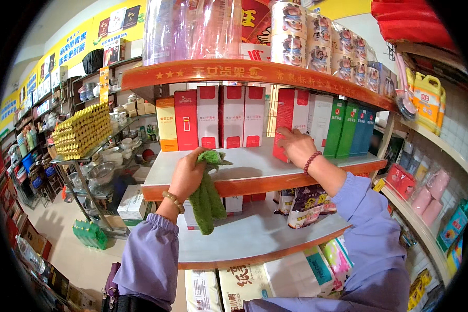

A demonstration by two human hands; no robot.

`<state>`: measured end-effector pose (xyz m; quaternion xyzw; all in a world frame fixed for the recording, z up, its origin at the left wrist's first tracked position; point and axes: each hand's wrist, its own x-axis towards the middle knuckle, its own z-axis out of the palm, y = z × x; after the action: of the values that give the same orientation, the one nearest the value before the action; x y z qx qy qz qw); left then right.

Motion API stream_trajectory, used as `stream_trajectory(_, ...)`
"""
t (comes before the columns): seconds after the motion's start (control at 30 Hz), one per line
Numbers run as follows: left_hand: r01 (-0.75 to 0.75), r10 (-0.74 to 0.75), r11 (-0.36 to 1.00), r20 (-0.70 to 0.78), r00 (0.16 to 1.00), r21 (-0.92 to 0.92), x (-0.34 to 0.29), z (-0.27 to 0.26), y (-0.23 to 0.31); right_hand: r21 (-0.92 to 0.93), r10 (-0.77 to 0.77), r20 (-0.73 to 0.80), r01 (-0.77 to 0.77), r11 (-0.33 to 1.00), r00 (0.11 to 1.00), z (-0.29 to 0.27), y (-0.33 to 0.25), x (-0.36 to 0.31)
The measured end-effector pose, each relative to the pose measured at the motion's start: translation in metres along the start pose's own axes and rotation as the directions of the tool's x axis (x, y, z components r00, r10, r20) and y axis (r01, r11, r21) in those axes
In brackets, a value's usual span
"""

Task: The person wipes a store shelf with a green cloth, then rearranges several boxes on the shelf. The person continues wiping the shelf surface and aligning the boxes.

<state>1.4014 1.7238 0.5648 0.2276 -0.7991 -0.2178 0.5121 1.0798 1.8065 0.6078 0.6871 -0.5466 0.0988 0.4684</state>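
Observation:
My left hand [189, 174] is closed on a green cloth [208, 200], which hangs down over the orange front edge of the middle shelf [234, 164]. Farther right, my right hand [298, 148] has its fingers on a red box [283, 112] standing upright on that shelf. Its thumb and fingertips are partly hidden against the box. White-and-red boxes [233, 117], a plain red box [186, 119] and a yellow-orange box [166, 124] stand to the left. Right of my hand are a white box [319, 117], green boxes [340, 127] and blue boxes [362, 132].
Toilet roll packs [317, 44] and clear-wrapped goods [192, 31] sit on the shelf above. Below are bagged goods [307, 207] and tissue packs [244, 288]. Stacked yellow egg trays [83, 131] stand at left; yellow jugs [428, 101] and pink cups [434, 192] at right.

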Motion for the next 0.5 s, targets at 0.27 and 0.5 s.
stream_trajectory(0.27,0.027,-0.027,0.999,0.021,0.999,-0.033,0.002,-0.001,0.003,-0.105,0.082,0.282,-0.055,0.993,0.956,0.021,-0.035,0.048)
stream_trajectory(0.5,0.029,-0.028,0.998,0.028,0.999,-0.056,0.001,-0.001,-0.003,-0.277,0.091,0.589,0.095,0.956,0.803,0.025,-0.047,0.053)
